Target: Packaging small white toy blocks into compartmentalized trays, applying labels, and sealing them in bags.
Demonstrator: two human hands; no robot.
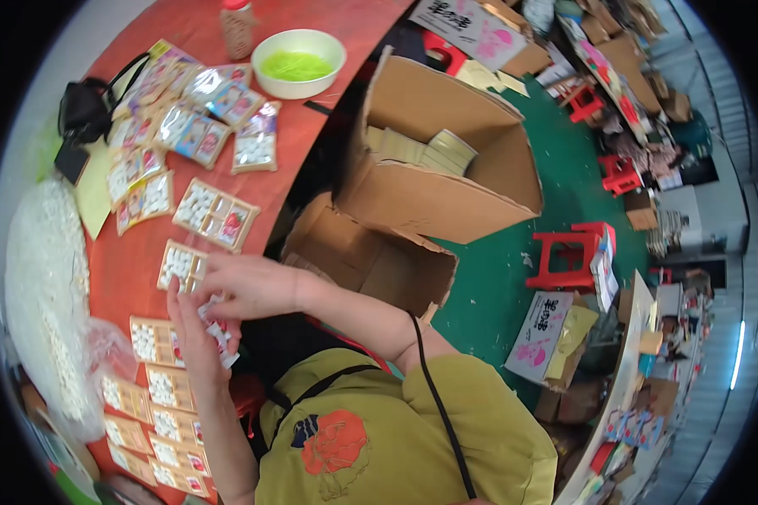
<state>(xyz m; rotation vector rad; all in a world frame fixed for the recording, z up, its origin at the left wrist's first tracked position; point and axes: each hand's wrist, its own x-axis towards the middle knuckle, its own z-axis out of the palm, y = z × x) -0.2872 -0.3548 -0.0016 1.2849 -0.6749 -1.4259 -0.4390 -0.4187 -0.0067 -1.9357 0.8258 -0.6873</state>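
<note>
My left hand point(197, 341) is closed around a bunch of small white packets point(219, 332) with red print, held against the palm. Just above it, my right hand point(246, 284) reaches across with bent fingers drawn together. Whatever is in its fingertips is hidden. Both hands hover by a shallow tan tray point(177, 263) with white round pieces in one compartment; my right fingers cover its other end. Farther along lies a similar tray point(215, 215), with white pieces and a red-printed packet in it. Several more filled trays point(170, 387) stand in rows nearer me.
Wrapped packs point(195, 133) pile up on the red table point(261, 189). Beyond them are a white bowl point(299, 40) of green strips and a red-capped jar point(237, 29). A big plastic bag point(46, 286) of white pieces lines the left. Open cardboard boxes point(442, 198) stand right, near a red stool point(564, 257).
</note>
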